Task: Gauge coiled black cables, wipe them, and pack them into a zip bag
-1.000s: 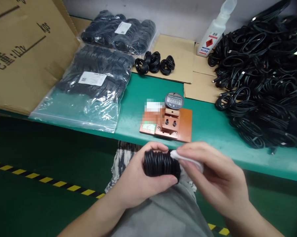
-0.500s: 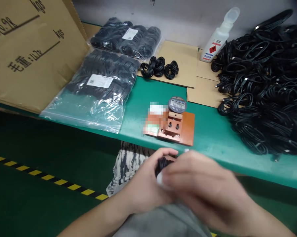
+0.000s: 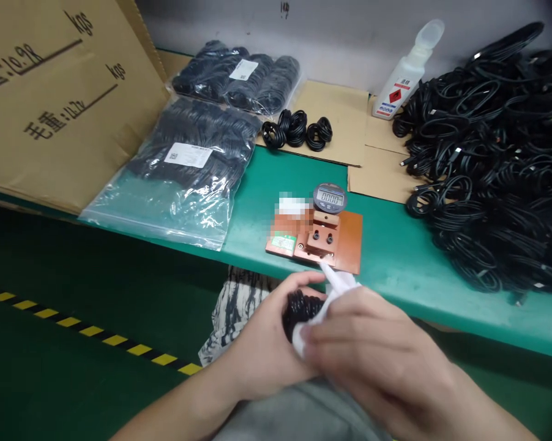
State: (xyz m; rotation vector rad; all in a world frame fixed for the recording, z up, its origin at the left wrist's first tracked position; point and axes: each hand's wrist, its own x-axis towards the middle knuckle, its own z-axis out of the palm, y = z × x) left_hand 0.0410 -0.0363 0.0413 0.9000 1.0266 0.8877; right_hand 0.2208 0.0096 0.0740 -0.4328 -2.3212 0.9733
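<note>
My left grip (image 3: pixel 263 350) is closed round a bundle of black rings (image 3: pixel 298 308): thumb over the top, fingers underneath, bundle seated in the palm. It sits over my lap, just below and in front of the front edge of the table (image 3: pixel 395 245), not resting on it.

My right grip (image 3: pixel 377 358) is pinched shut on a white wipe (image 3: pixel 336 283). The wipe is pressed vs. the right side of the bundle. One corner pokes up twd. the table edge, and another bit shows under my fingertips at the bundle's lower edge.

Key relation: the bundle lies directly left of the right grip and touches it only thru the wipe, while the left grip has it bare, so the left is the nearer one. The bundle's stack axis seems to run approx. left-right btw. the two grips, but the right grip hides most of it, so I can't be sure.

Straight ahead, just beyond both grips, a copper-coloured fixture (image 3: pixel 344 236) w/ a digital gauge (image 3: pixel 330 198) stands near the table edge, apart from the bundle. Bagged rings (image 3: pixel 184 165) lie well off to the left, and a cable pile (image 3: pixel 496 171) well off to the right.
</note>
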